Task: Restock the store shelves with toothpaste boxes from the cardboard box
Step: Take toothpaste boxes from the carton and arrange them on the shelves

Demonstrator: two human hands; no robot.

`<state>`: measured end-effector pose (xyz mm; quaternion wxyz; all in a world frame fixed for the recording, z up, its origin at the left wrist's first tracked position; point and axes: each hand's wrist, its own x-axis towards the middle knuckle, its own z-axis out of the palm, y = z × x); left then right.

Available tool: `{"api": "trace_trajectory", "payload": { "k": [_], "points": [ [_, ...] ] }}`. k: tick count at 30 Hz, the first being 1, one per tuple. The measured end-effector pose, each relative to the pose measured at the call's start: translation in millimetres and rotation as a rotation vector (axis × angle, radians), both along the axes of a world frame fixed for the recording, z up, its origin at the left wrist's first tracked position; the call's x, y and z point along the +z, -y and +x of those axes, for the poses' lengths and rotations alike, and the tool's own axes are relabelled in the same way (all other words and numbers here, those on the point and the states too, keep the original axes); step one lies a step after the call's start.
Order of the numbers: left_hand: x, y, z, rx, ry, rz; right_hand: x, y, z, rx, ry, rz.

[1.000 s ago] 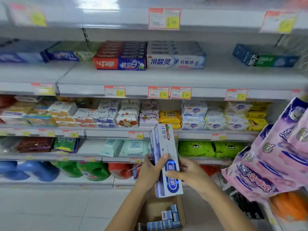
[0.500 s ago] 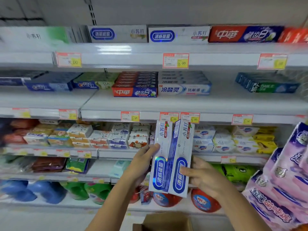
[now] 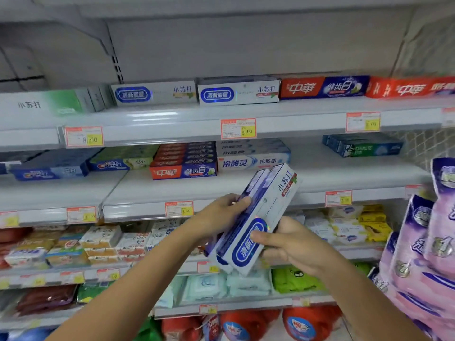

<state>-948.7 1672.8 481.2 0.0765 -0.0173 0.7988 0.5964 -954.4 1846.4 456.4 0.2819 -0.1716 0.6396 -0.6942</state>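
Two white-and-blue toothpaste boxes (image 3: 267,210) lie side by side between my hands, tilted with their tops to the upper right. My left hand (image 3: 219,214) grips their left edge with the thumb on top. My right hand (image 3: 290,244) holds their lower right end, thumb across the blue oval label. Matching white-and-blue boxes (image 3: 237,92) lie on the top shelf (image 3: 172,116), directly above. The cardboard box is out of view.
The second shelf (image 3: 344,173) holds red, blue and green toothpaste rows, with bare room at its right. Soap bars and wipes fill the lower shelves. Pink and purple hanging packs (image 3: 428,242) crowd the right edge. Price tags line the shelf rims.
My view has tipped upward, so the top shelf sits lower in the frame and the cardboard box has dropped out. The two boxes have risen and tilted from upright to leaning right.
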Motion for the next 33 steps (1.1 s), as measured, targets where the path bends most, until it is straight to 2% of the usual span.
{"api": "trace_trajectory", "payload": {
  "k": [6,10,15,18,23,29,33],
  "points": [
    [82,1,10,-0.219,-0.269,-0.216,58,7,-4,-0.068,-0.241,-0.109],
    [135,12,-5,-0.224,-0.476,-0.345,95,15,-18,-0.157,-0.393,-0.206],
    [207,25,-40,-0.187,-0.642,-0.648,157,6,-67,-0.499,-0.61,-0.257],
    [233,29,-67,-0.155,-0.643,-0.786,189,-10,-103,-0.677,-0.722,-0.005],
    [237,27,-114,-0.207,-0.516,-1.051,201,-23,-135,-0.638,-0.762,0.541],
    [219,30,-141,-0.307,-0.327,-1.075,201,-19,-146,-0.396,-0.745,0.795],
    [215,41,-135,-0.219,-0.431,-1.109,204,-15,-153,-0.377,-0.749,0.897]
  ]
}}
